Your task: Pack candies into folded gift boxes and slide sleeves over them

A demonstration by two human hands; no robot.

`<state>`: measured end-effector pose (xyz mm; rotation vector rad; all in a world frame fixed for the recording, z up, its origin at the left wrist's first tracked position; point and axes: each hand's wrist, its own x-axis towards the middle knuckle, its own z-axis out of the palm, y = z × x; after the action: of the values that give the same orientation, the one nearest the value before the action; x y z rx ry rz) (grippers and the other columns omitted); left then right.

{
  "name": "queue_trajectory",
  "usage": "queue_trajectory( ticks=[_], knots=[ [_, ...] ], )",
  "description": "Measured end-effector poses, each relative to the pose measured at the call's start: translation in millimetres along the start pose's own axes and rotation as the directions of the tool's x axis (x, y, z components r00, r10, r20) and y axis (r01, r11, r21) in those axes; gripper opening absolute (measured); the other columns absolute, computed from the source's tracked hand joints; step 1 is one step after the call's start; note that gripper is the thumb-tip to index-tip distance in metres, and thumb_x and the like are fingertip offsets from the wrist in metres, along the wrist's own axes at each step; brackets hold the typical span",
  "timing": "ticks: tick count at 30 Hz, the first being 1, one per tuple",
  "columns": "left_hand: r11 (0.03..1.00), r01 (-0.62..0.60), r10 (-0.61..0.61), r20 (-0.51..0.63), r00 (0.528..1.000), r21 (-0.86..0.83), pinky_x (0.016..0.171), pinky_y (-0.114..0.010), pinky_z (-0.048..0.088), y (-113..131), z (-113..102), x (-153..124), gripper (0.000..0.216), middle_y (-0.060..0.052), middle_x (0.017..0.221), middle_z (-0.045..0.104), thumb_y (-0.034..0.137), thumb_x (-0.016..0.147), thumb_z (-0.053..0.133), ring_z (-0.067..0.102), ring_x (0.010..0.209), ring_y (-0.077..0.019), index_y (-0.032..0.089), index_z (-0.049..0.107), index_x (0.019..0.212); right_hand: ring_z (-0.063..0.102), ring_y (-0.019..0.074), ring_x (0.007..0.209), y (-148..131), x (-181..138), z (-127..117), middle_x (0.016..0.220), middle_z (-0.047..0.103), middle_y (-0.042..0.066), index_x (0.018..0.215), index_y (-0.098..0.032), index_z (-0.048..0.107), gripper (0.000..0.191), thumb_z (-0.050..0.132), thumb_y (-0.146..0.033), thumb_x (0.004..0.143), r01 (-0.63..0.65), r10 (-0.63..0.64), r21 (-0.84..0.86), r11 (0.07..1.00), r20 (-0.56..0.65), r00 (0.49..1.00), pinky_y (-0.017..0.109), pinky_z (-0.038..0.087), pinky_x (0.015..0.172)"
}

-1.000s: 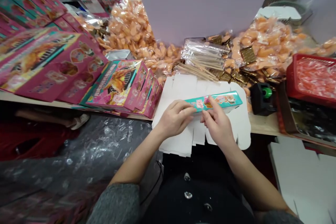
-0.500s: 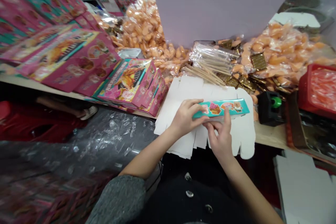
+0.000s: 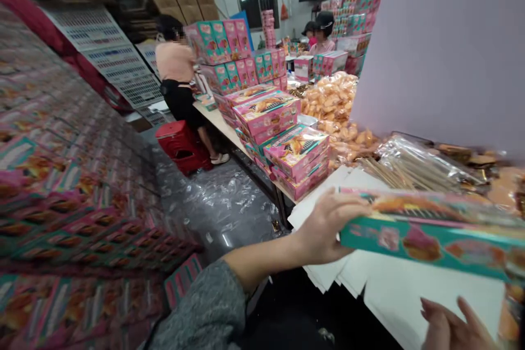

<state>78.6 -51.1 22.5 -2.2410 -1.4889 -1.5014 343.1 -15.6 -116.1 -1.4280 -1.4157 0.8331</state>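
teal box (image 3: 422, 235) in left hand (image 3: 326, 227), print blurred.

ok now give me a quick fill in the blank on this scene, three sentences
The left hand holds a long box with a ____ side panel.
The right hand is ____ that box.
The plastic stool under the person in the peach top is ____.

teal; below; red
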Motion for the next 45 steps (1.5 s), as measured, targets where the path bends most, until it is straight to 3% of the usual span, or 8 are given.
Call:
queue_trajectory(
  ticks=[5,12,22,27,31,35,39,45],
  knots=[
    [0.945,0.039,0.076,-0.333,0.94,0.326,0.1,-0.048,0.05,-14.5,-66.3,6.9,0.055,-0.012,0.126,0.056,0.033,0.089,0.064,0.057,0.12,-0.0274,0.029,0.035,0.135,0.067,0.031,0.095,-17.2,-11.4,16.4,0.1,0.071,0.014,0.138,-0.015,0.049,0.066,0.049,-0.056,0.086,0.018,-0.005,-0.115,0.993,0.108,0.994,0.041,0.054,0.072],
    [0.832,0.096,0.168,-0.414,0.895,0.546,0.101,-0.048,0.048,-80.5,-122.9,26.4,0.052,-0.009,0.124,0.055,0.034,0.087,0.07,0.057,0.118,-0.0263,0.028,0.039,0.128,0.065,0.0303,0.1,-10.8,-13.1,21.9,0.112,0.07,0.011,0.131,-0.02,0.057,0.061,0.045,-0.058,0.085,-0.021,0.05,-0.225,0.974,0.123,0.991,0.041,0.052,0.078],
    [0.657,-0.055,0.22,-0.122,0.968,0.752,0.108,-0.051,0.038,-120.6,-118.4,7.1,0.052,-0.01,0.13,0.06,0.014,0.085,0.06,0.054,0.127,-0.0266,0.031,0.044,0.131,0.067,0.0301,0.096,4.5,-12.6,26.5,0.104,0.072,0.011,0.127,-0.017,0.06,0.059,0.046,-0.056,0.086,0.008,0.021,-0.22,0.975,0.128,0.991,0.042,0.055,0.079],
    [0.62,-0.035,0.069,-0.01,0.998,0.784,0.114,-0.05,0.03,-125.4,-114.7,6.0,0.054,-0.011,0.136,0.058,0.017,0.08,0.059,0.05,0.132,-0.0278,0.027,0.051,0.132,0.067,0.0288,0.093,16.5,-8.7,27.9,0.101,0.072,0.011,0.12,-0.016,0.062,0.047,0.045,-0.049,0.09,0.192,-0.152,-0.228,0.954,0.182,0.972,0.043,0.055,0.078],
    [0.681,0.004,-0.114,0.1,0.988,0.733,0.117,-0.052,0.022,-119.2,-108.8,9.8,0.065,-0.016,0.148,0.046,0.033,0.081,0.062,0.04,0.14,-0.033,0.022,0.045,0.143,0.064,0.0279,0.091,1.5,-16.7,34.7,0.099,0.07,0.013,0.114,-0.015,0.064,0.032,0.047,-0.034,0.094,0.503,-0.462,-0.256,0.826,0.205,0.863,0.047,0.052,0.084],
    [0.678,0.023,-0.088,0.051,0.995,0.735,0.119,-0.053,0.017,-123.4,-104.2,7.8,0.067,-0.015,0.147,0.048,0.048,0.082,0.067,0.04,0.139,-0.0334,0.025,0.047,0.141,0.063,0.0245,0.097,-33.1,-28.2,47.5,0.103,0.068,0.01,0.118,-0.021,0.064,0.028,0.054,-0.018,0.092,0.676,-0.623,-0.094,0.731,0.311,0.717,0.043,0.053,0.086],
    [0.742,0.116,-0.091,-0.073,0.993,0.66,0.121,-0.057,0.007,-130.3,-105.4,3.7,0.07,-0.014,0.14,0.054,0.054,0.084,0.066,0.046,0.135,-0.0324,0.024,0.043,0.143,0.063,0.0245,0.101,-63.4,-5.2,63.4,0.106,0.068,0.009,0.115,-0.024,0.067,0.025,0.053,-0.022,0.094,0.618,-0.577,0.042,0.785,0.414,0.704,0.044,0.054,0.087],
    [0.777,0.224,-0.122,-0.208,0.97,0.589,0.119,-0.054,0.024,-126.4,-112.3,4.4,0.072,-0.017,0.147,0.044,0.058,0.083,0.067,0.036,0.141,-0.0332,0.023,0.044,0.142,0.063,0.0213,0.093,-115.6,100.8,133.2,0.103,0.069,0.008,0.103,-0.02,0.07,0.035,0.056,-0.049,0.089,0.284,-0.333,0.176,0.943,0.553,0.764,0.039,0.053,0.081]
  ],
)
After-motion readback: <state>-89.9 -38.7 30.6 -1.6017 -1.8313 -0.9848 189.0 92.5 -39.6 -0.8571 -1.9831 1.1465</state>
